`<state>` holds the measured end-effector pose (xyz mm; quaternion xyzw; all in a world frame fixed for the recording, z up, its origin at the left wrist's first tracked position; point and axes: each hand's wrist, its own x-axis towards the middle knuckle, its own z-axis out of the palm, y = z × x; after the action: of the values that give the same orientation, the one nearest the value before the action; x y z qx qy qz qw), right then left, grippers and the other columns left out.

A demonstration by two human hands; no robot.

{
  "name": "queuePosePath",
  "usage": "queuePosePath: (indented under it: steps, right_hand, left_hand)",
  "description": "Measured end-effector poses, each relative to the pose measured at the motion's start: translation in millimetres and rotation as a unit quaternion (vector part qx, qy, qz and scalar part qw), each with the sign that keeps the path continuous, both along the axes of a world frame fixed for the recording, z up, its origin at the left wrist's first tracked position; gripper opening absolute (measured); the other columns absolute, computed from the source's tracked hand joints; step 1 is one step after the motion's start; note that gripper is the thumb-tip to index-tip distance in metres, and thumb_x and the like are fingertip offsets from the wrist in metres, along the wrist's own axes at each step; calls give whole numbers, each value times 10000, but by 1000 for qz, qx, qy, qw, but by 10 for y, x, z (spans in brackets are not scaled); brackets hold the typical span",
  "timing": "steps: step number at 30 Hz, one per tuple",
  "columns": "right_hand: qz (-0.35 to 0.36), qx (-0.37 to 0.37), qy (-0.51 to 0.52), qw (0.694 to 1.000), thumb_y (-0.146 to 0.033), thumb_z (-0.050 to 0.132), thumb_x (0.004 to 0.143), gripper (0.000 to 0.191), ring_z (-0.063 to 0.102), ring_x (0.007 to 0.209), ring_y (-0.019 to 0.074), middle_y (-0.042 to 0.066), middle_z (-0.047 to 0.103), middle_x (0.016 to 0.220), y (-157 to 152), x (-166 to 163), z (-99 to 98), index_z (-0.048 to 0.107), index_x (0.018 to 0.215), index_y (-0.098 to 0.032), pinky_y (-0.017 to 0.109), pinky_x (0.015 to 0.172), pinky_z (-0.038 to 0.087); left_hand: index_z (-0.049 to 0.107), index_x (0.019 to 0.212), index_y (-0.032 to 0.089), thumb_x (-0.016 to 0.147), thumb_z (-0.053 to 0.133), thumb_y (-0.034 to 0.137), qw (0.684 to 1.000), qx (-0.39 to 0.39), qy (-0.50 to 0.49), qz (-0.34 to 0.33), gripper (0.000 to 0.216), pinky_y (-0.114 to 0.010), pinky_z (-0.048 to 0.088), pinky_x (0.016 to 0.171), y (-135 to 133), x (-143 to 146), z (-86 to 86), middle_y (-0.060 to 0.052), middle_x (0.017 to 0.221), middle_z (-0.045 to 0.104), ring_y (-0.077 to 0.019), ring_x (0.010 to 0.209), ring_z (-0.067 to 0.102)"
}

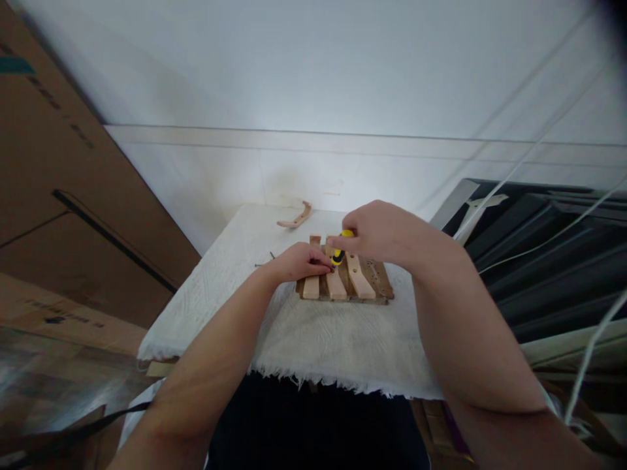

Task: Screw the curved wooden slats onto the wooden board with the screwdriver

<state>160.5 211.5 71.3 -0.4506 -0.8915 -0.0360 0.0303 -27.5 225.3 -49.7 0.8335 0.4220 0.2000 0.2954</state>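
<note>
Just above the middle of the frame, the right hand (pixel 379 232) is closed over the top of a small yellow-and-black screwdriver (pixel 338 256), fingers curled tight round the handle and wrist arched high above the work. The tool stands nearly upright, its long axis tipping a little toward the upper right, with the tip down on the slatted wooden panel (pixel 365 282). The left hand (pixel 296 261) comes in low from the left and lies knuckles-up on the panel's left edge. Its fingertips are drawn into a narrow pinch right at the screwdriver's tip, touching or nearly so; whether something small sits between them I cannot tell from here. Of the two hands, the left is the nearer to the tip and the right covers the handle end. The panel lies flat on a white cloth (pixel 323 339) covering the table, its pale slats running toward the bottom of the frame. A few dark screws (pixel 267 261) lie on the cloth just left of the left hand, and a curved wooden piece (pixel 296 219) rests further up, near the table's far edge.
</note>
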Motion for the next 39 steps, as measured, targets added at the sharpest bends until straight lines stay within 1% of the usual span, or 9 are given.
queuePosePath:
  steps: [3,8,12,17,19,26,31,33,39]
  right_hand:
    - [-65,64,-12,996,-620,427,846,564,641,753,283,166,708,818,29,-47,-35,754,853,-160,344,592,389]
    - [37,3,42,998,-476,409,894,416,643,831,240,91,728,938,80,-61,-107,716,1050,-242,321,651,402]
    - [73,-42,51,995,-422,406,901,471,639,852,222,105,714,1048,79,4,-78,585,1287,-218,305,675,412]
    - [-30,19,-3,999,-595,404,863,541,635,789,262,142,712,835,65,-45,-45,752,857,-181,327,622,397]
    - [-52,43,10,998,-604,397,865,549,634,812,265,143,710,845,69,-86,-62,752,858,-184,327,629,397]
    - [138,-83,65,985,-392,425,906,367,622,927,199,83,694,1122,75,-1,-38,656,1141,-230,278,717,409]
    - [-11,2,0,1000,-579,452,846,492,626,762,239,126,702,821,68,-28,-51,732,858,-174,310,609,383]
    - [-46,38,7,998,-590,443,848,510,628,781,252,139,700,848,83,-60,-83,732,899,-173,317,613,381]
    - [93,-70,38,992,-401,420,898,386,626,858,203,92,713,1018,89,23,-60,661,1139,-217,292,682,401]
  left_hand:
    - [756,947,196,814,634,243,1000,-6,3,1,186,-230,434,685,2,2,-4,-19,877,749,-119,741,621]
    - [759,920,198,811,621,226,1000,0,-4,-8,178,-220,429,676,4,-3,-16,-10,866,746,-117,745,616]
    - [759,938,191,802,610,213,1000,-11,-1,5,202,-218,433,673,0,4,-10,-8,837,744,-116,724,616]
    - [759,943,179,793,620,223,1000,-18,-9,11,209,-221,442,702,-6,16,3,-23,878,748,-126,766,629]
    - [758,947,181,797,615,230,1000,-19,-6,12,213,-218,433,672,-3,13,-4,-17,846,745,-119,727,616]
    - [761,912,169,801,608,227,1000,-3,3,5,198,-218,431,682,-12,14,7,-16,832,741,-122,731,610]
    - [761,939,165,799,612,233,999,-25,0,26,216,-238,450,705,-29,26,23,-31,844,745,-136,741,624]
    - [759,947,165,800,612,232,999,-31,-10,26,219,-236,455,709,-28,27,14,-34,860,747,-137,754,632]
    - [759,938,177,806,610,221,1000,-14,-16,13,203,-236,457,713,-17,21,-6,-27,884,749,-136,768,636]
